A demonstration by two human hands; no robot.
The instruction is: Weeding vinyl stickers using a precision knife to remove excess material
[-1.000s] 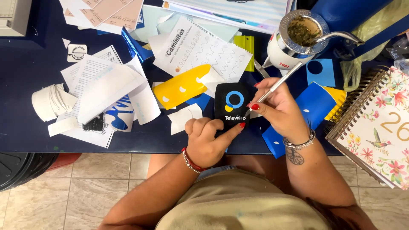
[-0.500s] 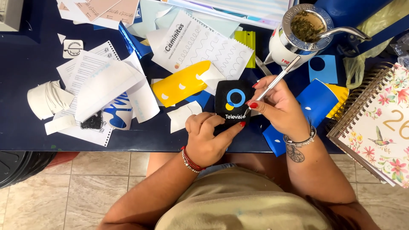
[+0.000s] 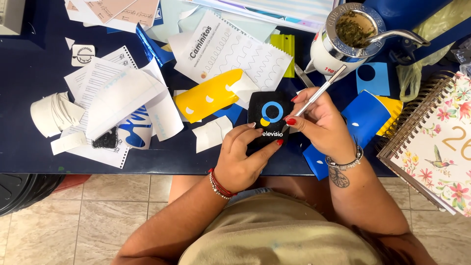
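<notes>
My left hand (image 3: 241,159) pinned the black sticker sheet (image 3: 269,120) flat at the near edge of the dark blue table (image 3: 29,73) — fingers curled on its lower edge. My right hand (image 3: 321,122) gripped a thin silver tool (image 3: 316,96), tip on the sheet — yellow vinyl (image 3: 208,95) lay just left.

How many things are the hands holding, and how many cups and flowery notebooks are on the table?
Black square piece, in left hand: 1
Thin silver tool, in right hand: 1
Cup with metal straw: 1
Flowery spiral notebook: 1
Total: 4
</notes>
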